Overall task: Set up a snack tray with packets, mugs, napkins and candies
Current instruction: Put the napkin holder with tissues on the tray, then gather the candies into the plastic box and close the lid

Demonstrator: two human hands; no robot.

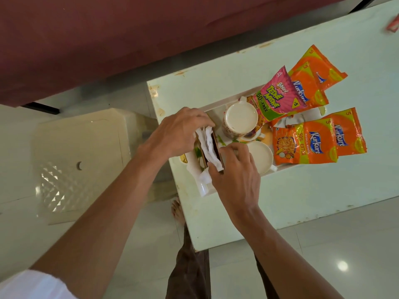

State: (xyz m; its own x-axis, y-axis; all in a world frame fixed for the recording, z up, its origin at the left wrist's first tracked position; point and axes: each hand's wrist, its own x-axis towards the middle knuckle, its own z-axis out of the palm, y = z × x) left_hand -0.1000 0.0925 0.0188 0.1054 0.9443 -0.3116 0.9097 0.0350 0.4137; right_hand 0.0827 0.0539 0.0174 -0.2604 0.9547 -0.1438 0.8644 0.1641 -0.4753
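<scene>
A white tray (282,167) lies on the pale table (313,190). In it stand two cream mugs, one (240,119) near the far rim and one (260,157) near the near rim. A pink packet (278,93) and several orange packets (306,145) lean over the tray's right side. At the tray's left end a brown napkin holder (216,151) carries white napkins (209,145). My left hand (179,130) pinches the napkins from the far side. My right hand (235,173) grips the holder's near end and the napkins there.
A cream plastic stool (79,160) stands on the tiled floor left of the table. A maroon sofa (108,39) fills the far side. A small red wrapper (393,24) lies at the table's far right. My foot (178,210) is by the table's edge.
</scene>
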